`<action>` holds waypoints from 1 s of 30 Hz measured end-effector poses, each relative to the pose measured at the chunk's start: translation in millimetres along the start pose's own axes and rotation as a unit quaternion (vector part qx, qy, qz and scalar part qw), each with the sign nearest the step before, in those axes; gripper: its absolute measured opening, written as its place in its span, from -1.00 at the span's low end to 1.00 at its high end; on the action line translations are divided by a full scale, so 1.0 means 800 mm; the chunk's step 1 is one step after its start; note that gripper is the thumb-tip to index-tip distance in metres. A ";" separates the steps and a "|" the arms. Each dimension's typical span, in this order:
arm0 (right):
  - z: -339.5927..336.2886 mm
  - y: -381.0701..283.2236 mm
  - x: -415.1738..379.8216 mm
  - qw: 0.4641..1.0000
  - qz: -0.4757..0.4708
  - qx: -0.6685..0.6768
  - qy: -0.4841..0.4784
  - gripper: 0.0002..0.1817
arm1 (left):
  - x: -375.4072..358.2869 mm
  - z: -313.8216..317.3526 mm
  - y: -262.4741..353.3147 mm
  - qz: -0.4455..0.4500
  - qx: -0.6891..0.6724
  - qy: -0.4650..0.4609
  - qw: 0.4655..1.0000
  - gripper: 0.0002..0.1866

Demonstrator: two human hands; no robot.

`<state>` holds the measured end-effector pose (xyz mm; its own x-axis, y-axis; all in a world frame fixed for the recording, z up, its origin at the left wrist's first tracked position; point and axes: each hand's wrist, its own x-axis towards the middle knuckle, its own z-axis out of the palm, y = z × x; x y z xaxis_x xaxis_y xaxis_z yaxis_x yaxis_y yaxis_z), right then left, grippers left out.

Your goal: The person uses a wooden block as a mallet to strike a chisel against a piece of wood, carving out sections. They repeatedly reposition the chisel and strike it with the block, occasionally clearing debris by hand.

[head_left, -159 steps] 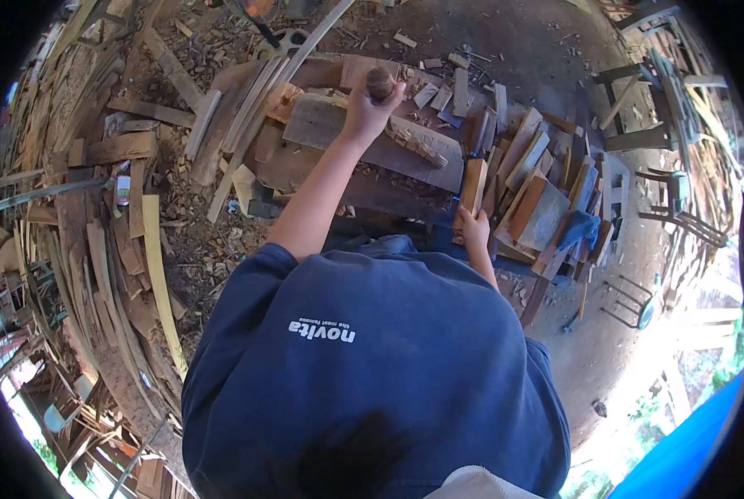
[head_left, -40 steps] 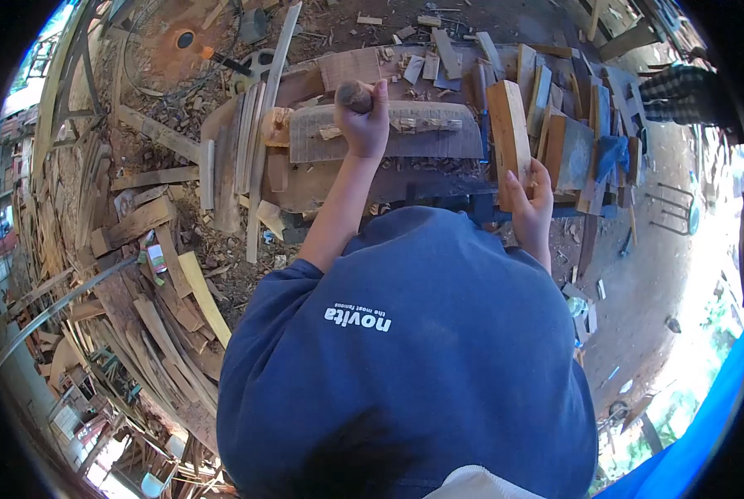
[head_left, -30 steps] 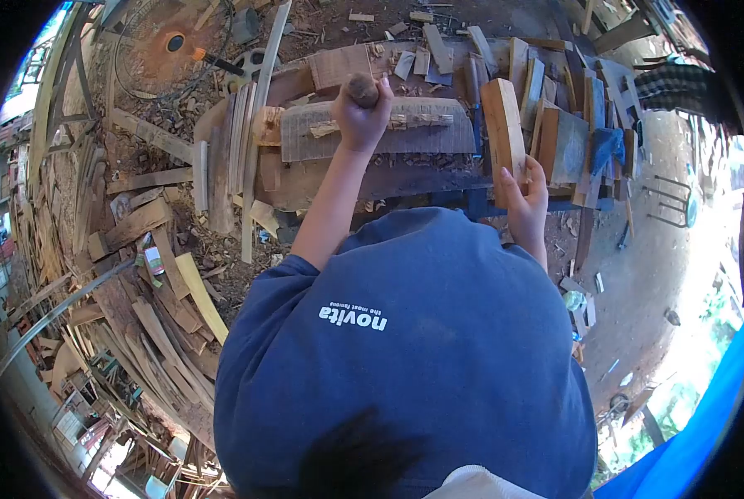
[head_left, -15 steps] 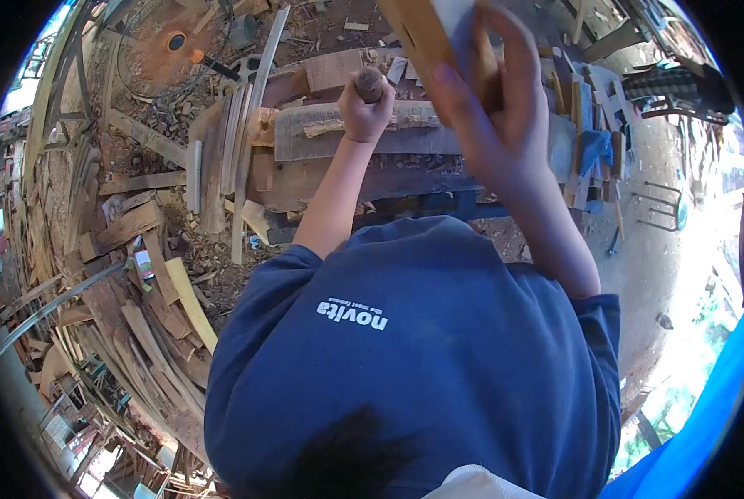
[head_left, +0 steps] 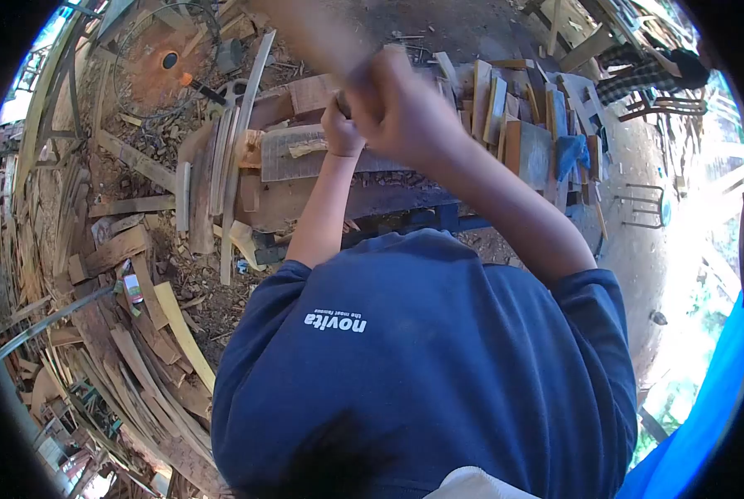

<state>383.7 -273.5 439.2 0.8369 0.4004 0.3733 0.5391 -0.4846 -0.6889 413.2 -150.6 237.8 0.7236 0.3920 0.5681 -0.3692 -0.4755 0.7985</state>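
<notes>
My right hand is closed round a long wooden piece, smeared by motion, that reaches up and left. Beside it, further left, my left hand is wrapped round an upright wooden handle; only a bit of its round end shows, and whatever is below it is hidden. Under the left hand lies a weathered grey board on the bench, with a pale wood splinter on top. The right hand partly covers the view of the left.
Wood offcuts stand at the bench's right, beside a blue cloth. Long planks lie at its left, near an orange-handled tool. Scrap timber fills the lower left. Another person in checked clothing is at the upper right.
My right hand has swung left and lower with the wooden piece, close to my left hand. The whole view has shifted slightly; my left hand keeps its grip.
</notes>
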 end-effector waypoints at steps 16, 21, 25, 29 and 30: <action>-0.043 -0.039 0.016 0.993 0.082 -0.059 -0.066 -0.65 | -0.025 0.001 0.008 -0.011 -0.094 0.066 0.993 -0.79; -0.087 -0.032 0.010 0.983 0.072 0.128 0.110 -0.65 | -0.031 -0.010 -0.041 0.000 0.013 0.009 1.000 -0.83; -0.080 0.038 -0.048 0.970 0.161 0.146 0.105 -0.72 | 0.008 -0.027 -0.008 -0.094 -0.038 -0.045 0.994 -0.83; -0.075 0.112 -0.129 0.951 0.263 0.120 0.107 -0.68 | 0.004 -0.042 -0.051 -0.113 0.140 -0.202 0.963 -0.61; -0.071 0.124 -0.148 0.940 0.285 0.142 0.124 -0.66 | -0.002 -0.046 -0.066 -0.099 0.174 -0.229 0.953 -0.58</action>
<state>343.5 -413.2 361.6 0.9974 -0.0718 0.0024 -0.0211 -0.3250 -0.9455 410.1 -97.4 201.7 0.9670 0.1540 0.2030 -0.0414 -0.6912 0.7215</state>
